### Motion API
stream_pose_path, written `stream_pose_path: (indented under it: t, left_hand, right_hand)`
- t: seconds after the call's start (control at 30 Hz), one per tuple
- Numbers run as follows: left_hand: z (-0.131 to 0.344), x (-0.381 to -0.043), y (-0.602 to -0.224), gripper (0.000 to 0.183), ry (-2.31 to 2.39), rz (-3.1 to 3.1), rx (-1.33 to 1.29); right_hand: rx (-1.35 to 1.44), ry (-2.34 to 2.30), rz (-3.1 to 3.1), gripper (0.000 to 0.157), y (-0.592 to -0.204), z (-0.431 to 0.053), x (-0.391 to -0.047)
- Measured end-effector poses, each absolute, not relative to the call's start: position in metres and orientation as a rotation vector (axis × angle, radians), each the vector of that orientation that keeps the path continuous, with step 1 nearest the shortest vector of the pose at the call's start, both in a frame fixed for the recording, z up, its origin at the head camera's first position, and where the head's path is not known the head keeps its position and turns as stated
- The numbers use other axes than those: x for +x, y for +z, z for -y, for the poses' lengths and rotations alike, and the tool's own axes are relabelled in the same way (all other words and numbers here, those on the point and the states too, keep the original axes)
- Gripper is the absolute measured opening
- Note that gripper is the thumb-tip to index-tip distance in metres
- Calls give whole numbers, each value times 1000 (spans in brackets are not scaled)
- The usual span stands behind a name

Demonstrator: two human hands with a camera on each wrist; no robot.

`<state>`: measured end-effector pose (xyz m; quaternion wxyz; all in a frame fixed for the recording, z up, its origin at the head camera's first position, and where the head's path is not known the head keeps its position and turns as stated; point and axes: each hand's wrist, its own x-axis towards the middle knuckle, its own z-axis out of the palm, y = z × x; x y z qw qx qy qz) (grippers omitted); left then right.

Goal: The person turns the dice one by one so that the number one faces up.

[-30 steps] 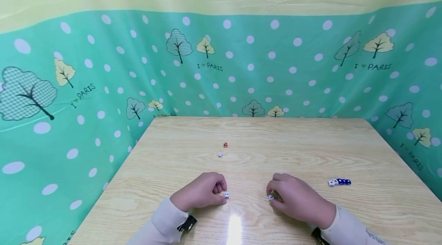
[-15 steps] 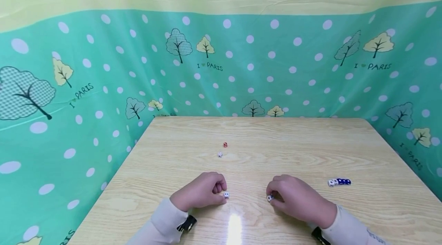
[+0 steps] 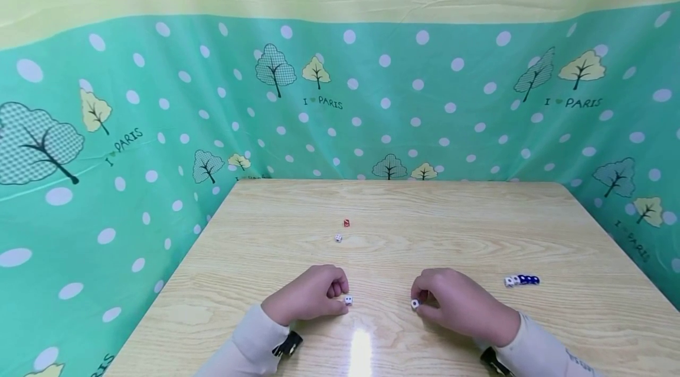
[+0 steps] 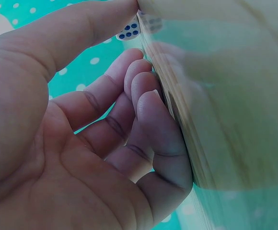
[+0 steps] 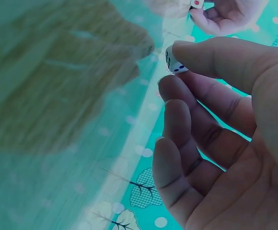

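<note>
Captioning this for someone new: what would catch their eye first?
Probably the green polka-dot curtain with its tree prints, behind the wooden table. Then a white die in the right-hand grip, opposite the left-hand grip, which has a second white die by its thumb. Farther right sits a row of white and blue dice.

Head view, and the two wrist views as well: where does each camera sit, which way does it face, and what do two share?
Head: worn on the head, facing forward and down over the table toward patterned cloth; left hand, right hand and sleeves show.
Left wrist: on that wrist, facing the left palm and fingers, a white die by the thumb.
Right wrist: on that wrist, facing the right hand and its die.
Shared: head and right wrist both show both hands.
</note>
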<state>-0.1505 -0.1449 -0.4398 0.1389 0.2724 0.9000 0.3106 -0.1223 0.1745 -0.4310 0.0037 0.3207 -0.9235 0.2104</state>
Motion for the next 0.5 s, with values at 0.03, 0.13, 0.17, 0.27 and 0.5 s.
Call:
stream_pose_path:
  t: [0.03,0.13,0.17,0.27,0.5]
  left_hand:
    - [145,-150,-440,24,899,-2599,785]
    - [145,-150,-439,24,901,-2592,779]
    - [145,-150,-439,24,901,-2590,777]
    - [145,-150,-439,24,899,-2591,776]
    - [145,-150,-439,24,894,-2596,780]
  right_hand:
    - [996,654,2897,17,-431,-174,-122]
    - [970,632,2909,17,-431,-174,-122]
    - [962,624,2913,17,-431,-174,-122]
    - [954,608,2917,17,-432,-175,-122]
    - [989,693,2924,17,-434,-177,-125]
